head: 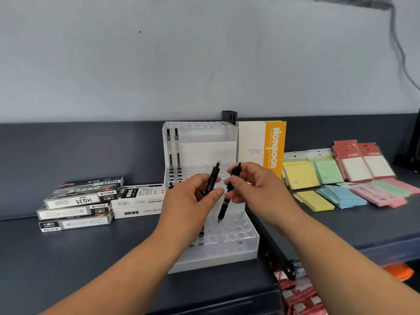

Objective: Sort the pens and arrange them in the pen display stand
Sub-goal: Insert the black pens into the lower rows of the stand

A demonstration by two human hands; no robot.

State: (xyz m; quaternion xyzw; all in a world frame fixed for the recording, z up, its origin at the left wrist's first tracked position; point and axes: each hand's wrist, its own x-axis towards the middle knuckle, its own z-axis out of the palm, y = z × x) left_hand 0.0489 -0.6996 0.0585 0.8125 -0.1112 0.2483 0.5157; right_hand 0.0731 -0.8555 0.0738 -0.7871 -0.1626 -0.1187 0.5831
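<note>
Two hands, each occupied: left hand (193, 198) grips black plastic click pen (213, 176); right hand (256, 189) pinches second black click pen (223, 206), tip down; both above clear tiered acrylic pen display stand (229, 248).

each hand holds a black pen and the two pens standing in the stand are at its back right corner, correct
No: the two standing pens are at the stand's back left corner, per the head view. The left hand holds the left pen and the right hand the right pen, both black.
</note>
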